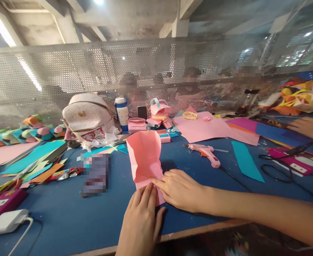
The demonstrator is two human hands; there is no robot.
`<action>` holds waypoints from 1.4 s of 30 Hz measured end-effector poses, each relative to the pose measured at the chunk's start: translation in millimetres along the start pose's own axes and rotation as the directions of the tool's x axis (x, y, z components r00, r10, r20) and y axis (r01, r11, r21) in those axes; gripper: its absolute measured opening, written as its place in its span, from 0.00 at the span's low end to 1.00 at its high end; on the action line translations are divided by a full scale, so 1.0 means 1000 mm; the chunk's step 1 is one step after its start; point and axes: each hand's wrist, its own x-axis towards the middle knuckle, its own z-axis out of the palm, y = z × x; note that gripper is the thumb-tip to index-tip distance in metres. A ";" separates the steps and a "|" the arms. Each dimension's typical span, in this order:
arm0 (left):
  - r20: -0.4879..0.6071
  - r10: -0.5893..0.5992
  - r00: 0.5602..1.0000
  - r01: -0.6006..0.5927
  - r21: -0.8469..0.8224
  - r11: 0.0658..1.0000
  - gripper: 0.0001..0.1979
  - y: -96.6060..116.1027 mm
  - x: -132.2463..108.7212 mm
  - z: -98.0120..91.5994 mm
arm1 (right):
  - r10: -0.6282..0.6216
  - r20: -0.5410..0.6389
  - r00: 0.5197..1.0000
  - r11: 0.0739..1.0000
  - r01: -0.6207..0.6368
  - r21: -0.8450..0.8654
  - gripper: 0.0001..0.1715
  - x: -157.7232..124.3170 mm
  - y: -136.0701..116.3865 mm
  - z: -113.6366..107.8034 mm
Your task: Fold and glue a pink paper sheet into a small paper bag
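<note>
A creased pink paper (145, 153) stands partly upright on the blue table, its near end lying flat. My left hand (142, 209) presses on that near end, its fingers extended and the thumb apart. From the right, my right hand (179, 188) reaches across, its fingertips on the paper's lower fold beside the left fingertips. Its fingers are curled together at the paper. Farther right lies a pink glue gun (205, 153) with a black cord. Behind the paper are a small pink paper box (137, 124) and a pink paper piece with a loop handle (160, 110).
A white backpack (88, 113) and a bottle (122, 113) stand at the back. Coloured paper sheets (36, 156) and a power strip (4, 204) lie left. Pink sheets (204, 128), a blue strip (247, 160) and another power strip (296, 161) lie right, near another person's hand (309, 127).
</note>
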 end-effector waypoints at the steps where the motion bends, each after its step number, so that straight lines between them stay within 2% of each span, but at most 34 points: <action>1: -0.006 -0.007 1.000 0.007 -0.002 1.000 0.21 0.001 0.000 0.000 | -0.007 0.010 1.000 1.000 0.007 -0.003 0.23 0.000 0.000 0.000; 5: -0.022 -0.013 1.000 0.013 -0.022 1.000 0.21 0.003 0.002 -0.002 | -0.015 0.028 0.999 1.000 0.014 0.013 0.24 0.003 0.002 -0.003; 9: -0.027 -0.032 0.999 0.031 -0.042 0.999 0.20 0.004 0.003 -0.003 | -0.012 0.021 1.000 0.999 0.011 0.042 0.31 0.008 0.000 -0.007; 11: -0.018 -0.036 0.999 0.035 -0.047 0.998 0.20 0.004 0.003 -0.004 | -0.008 0.057 0.998 0.998 0.005 0.062 0.31 0.011 -0.002 -0.010; 15: -0.014 -0.044 0.999 0.043 -0.055 0.998 0.22 0.004 0.003 -0.004 | 0.015 0.120 0.993 0.996 -0.025 0.084 0.25 0.017 -0.006 -0.014; 22: -0.014 -0.056 0.998 0.055 -0.085 0.995 0.21 0.005 0.002 -0.003 | 0.006 0.131 0.991 0.999 -0.012 0.043 0.20 0.023 -0.010 -0.017; 27: -0.004 -0.057 0.998 0.056 -0.117 0.992 0.20 0.005 0.002 -0.003 | 0.071 0.186 0.980 0.997 -0.070 -0.013 0.13 0.031 -0.016 -0.023; 32: 0.035 -0.075 0.997 0.080 -0.176 0.981 0.16 0.006 0.004 -0.006 | 0.099 0.217 0.971 0.994 -0.088 -0.060 0.11 0.044 -0.024 -0.027; 42: 0.038 -0.099 0.994 0.105 -0.216 0.971 0.12 0.006 0.003 -0.006 | 0.090 0.256 0.962 0.995 -0.078 -0.058 0.06 0.066 -0.029 -0.031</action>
